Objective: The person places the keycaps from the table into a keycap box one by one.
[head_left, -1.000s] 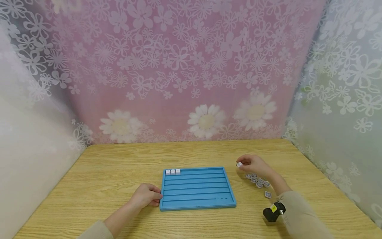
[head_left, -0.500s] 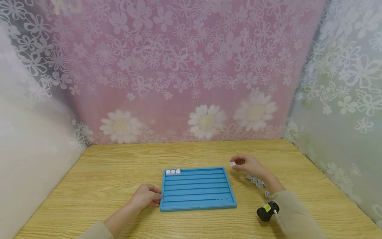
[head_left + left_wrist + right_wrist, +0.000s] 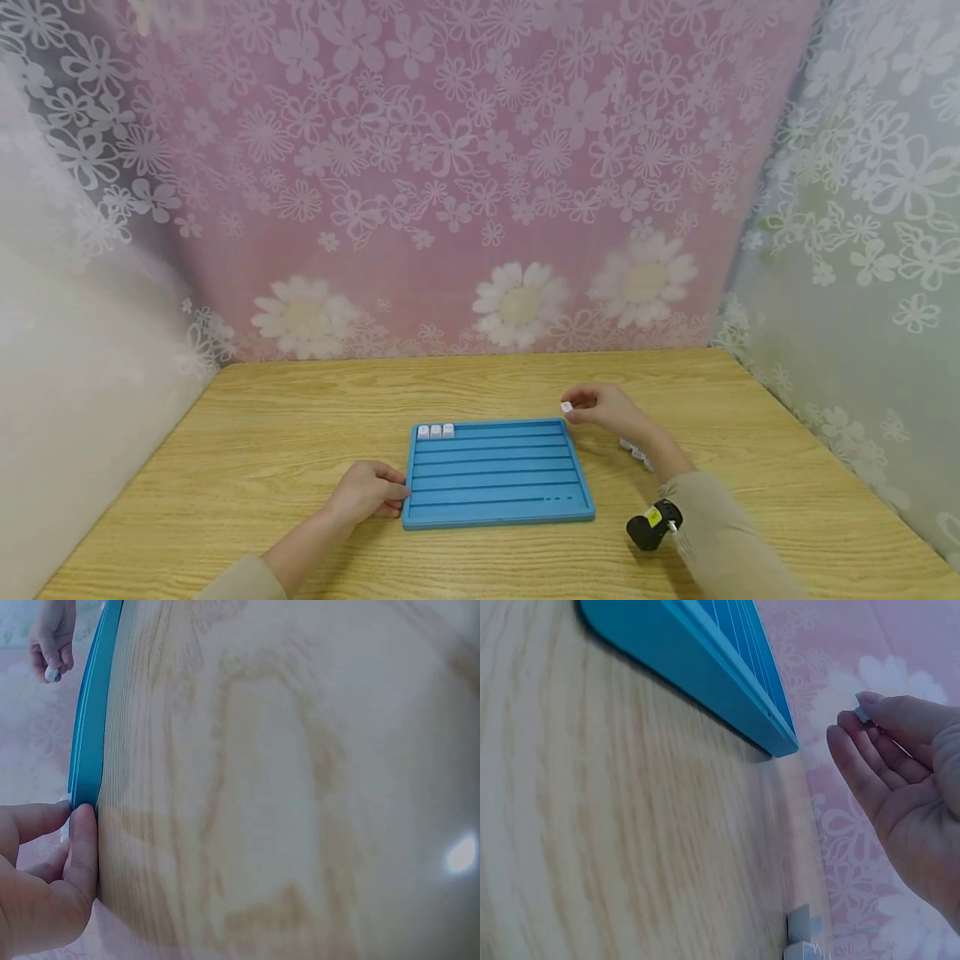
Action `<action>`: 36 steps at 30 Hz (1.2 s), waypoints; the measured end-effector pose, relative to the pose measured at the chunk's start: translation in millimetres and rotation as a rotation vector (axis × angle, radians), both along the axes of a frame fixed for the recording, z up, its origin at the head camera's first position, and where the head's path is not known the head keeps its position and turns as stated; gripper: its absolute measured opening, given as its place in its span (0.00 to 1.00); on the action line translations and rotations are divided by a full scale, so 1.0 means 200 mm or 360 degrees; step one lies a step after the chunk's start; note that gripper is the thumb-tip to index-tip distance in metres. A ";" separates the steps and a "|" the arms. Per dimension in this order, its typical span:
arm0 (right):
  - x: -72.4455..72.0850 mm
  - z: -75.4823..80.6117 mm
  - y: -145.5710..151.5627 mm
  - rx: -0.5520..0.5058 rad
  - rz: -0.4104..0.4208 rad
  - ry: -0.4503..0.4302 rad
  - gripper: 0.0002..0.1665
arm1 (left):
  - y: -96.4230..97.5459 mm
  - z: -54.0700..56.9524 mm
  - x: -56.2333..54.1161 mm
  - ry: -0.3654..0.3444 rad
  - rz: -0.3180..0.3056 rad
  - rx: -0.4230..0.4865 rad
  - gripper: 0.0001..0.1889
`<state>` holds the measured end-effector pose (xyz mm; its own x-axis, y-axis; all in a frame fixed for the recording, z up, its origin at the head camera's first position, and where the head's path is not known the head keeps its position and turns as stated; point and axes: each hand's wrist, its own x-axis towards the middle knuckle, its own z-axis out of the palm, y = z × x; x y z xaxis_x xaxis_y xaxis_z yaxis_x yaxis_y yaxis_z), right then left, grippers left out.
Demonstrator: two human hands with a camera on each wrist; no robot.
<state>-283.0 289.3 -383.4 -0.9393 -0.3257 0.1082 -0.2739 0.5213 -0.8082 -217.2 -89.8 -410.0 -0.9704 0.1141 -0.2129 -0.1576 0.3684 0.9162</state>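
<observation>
A shallow blue tray with several ridged rows lies on the table. Three white keycaps stand side by side in its top left corner. My left hand pinches the tray's left edge between thumb and fingers, which the left wrist view shows close up. Near the tray's far right corner, my right hand holds one white keycap between thumb and fingertips. In the right wrist view this keycap is up off the table, mostly covered by the fingers.
Loose keycaps lie on the wooden table right of the tray, partly hidden by my right forearm. Two of these keycaps show low in the right wrist view. A floral curtain hangs behind the table.
My right hand has moved left with the keycap, from above the loose keycaps to the tray's far right corner. The left hand and tray have stayed put.
</observation>
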 end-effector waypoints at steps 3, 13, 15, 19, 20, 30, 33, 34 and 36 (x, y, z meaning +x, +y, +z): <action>-0.01 0.00 -0.03 -0.0012 0.0005 -0.0012 0.22 | 0.00 0.00 0.00 0.0001 0.0011 -0.0005 0.07; -0.03 0.00 -0.11 0.0017 0.0014 0.0047 0.20 | 0.00 0.00 -0.01 -0.0006 -0.0001 0.0008 0.07; -0.03 0.00 -0.13 0.0001 0.0020 0.0042 0.20 | 0.00 0.00 0.00 0.0000 0.0009 0.0011 0.07; -0.03 0.00 -0.17 -0.0026 0.0021 0.0020 0.21 | 0.01 0.00 0.00 0.0004 0.0015 0.0008 0.07; -0.04 0.00 -0.18 -0.0032 0.0021 0.0018 0.21 | 0.01 0.00 0.00 0.0004 0.0017 0.0006 0.07; -0.04 0.01 -0.27 -0.0066 0.0074 0.0021 0.18 | 0.01 0.00 0.00 0.0004 0.0013 -0.0015 0.07; -0.04 0.02 -0.30 -0.0058 0.0094 0.0035 0.18 | 0.01 0.00 0.00 0.0003 0.0018 -0.0024 0.07; -0.05 0.02 -0.31 -0.0061 0.0107 0.0041 0.18 | 0.01 0.00 0.00 0.0003 0.0019 -0.0023 0.07; -0.05 0.03 -0.34 -0.0071 0.0123 0.0042 0.19 | 0.01 0.00 0.00 0.0006 0.0016 -0.0019 0.07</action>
<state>-292.2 222.1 -377.2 -0.9081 -0.3914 0.1488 -0.3335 0.4614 -0.8221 -217.2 -88.6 -410.2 -0.9723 0.1017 -0.2106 -0.1580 0.3779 0.9123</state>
